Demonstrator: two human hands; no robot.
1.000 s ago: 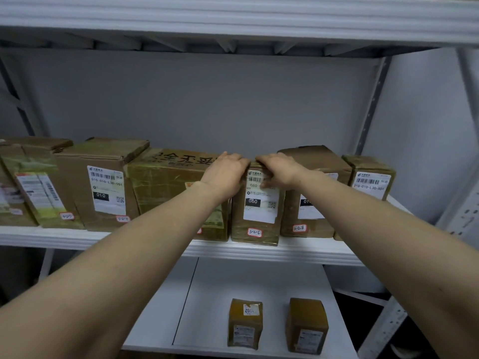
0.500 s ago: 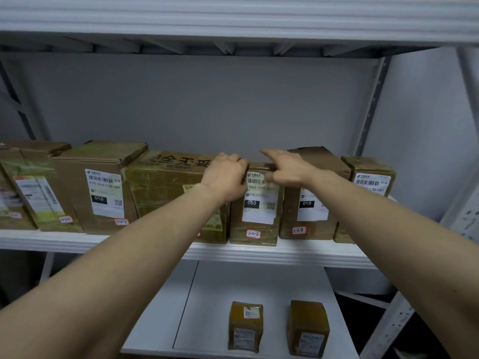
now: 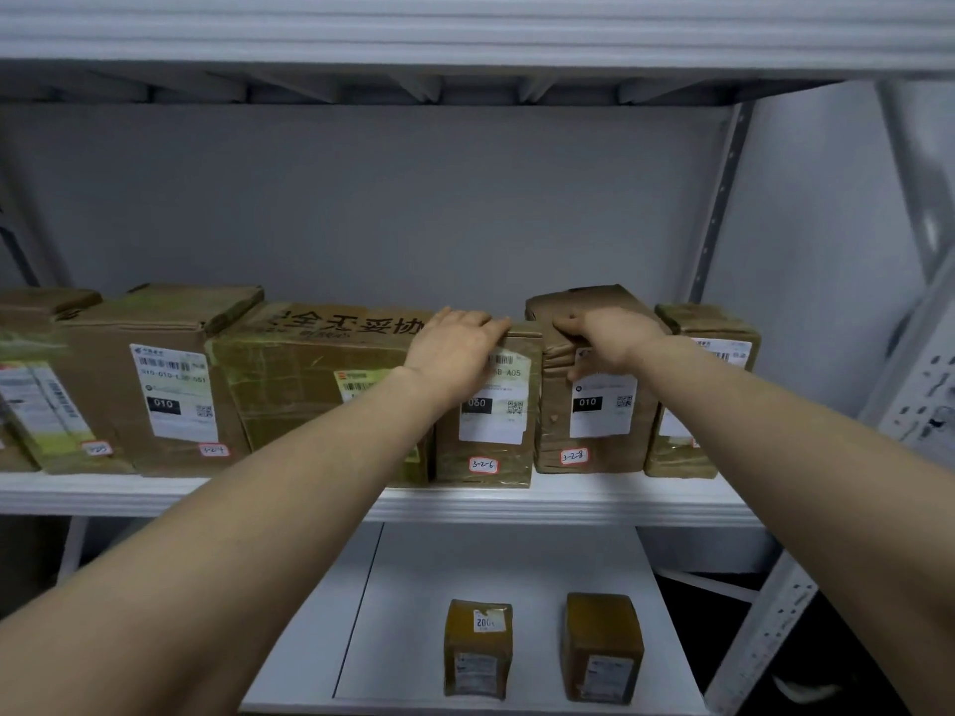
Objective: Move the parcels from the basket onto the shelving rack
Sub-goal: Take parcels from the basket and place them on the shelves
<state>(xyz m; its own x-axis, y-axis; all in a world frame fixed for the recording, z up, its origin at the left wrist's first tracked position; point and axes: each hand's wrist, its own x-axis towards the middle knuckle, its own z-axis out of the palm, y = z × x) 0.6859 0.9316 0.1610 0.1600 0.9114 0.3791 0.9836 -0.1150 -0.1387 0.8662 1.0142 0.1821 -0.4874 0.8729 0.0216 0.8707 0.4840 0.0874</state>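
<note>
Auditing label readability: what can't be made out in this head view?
- Basket: out of frame; head view faces the rack.
- 3-2-6 parcel label: upper left covered by left hand; its thumb hidden too, so grip unclear.
- 3-2-8 parcel label: top covered by right hand.
- Far-left parcels: cut by left edge, blurred.
- Two small parcels on lower shelf: label print too small.

Parcel storeroom: labelled cartons [image 3: 175, 385] on metal shelving rack [image 3: 568, 503].

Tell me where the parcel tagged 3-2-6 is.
Head view: parcel 3-2-6 stands on the middle shelf, near centre, between the wide printed box and parcel 3-2-8, the left hand on its top.
</note>
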